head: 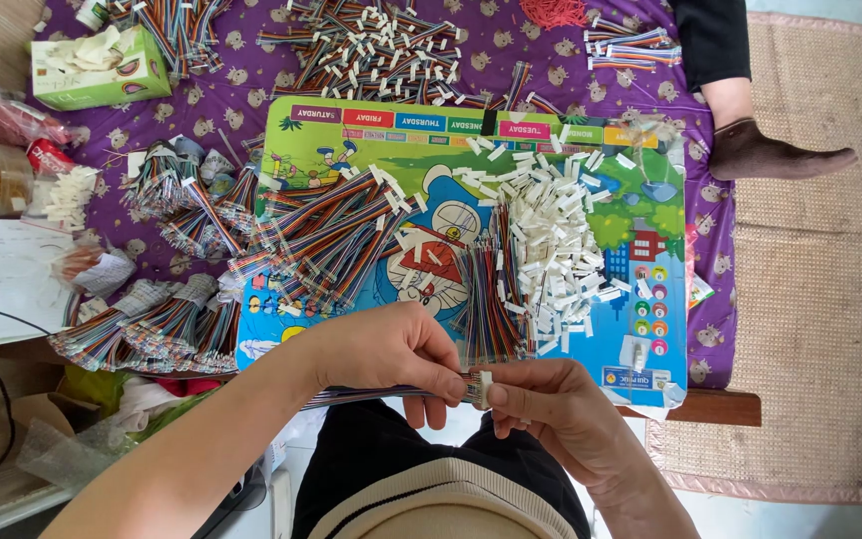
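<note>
Now we pinch a rainbow ribbon cable (381,395) in our left hand (381,349), just above our lap, and our right hand (551,404) grips a small white connector (485,382) at its end. Cable seems light and floppy; best held near the tip.

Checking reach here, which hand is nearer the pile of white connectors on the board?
Right. The right hand sits just below the white connector pile, pinching a small white connector. The left hand is farther over, holding the ribbon cable.
</note>
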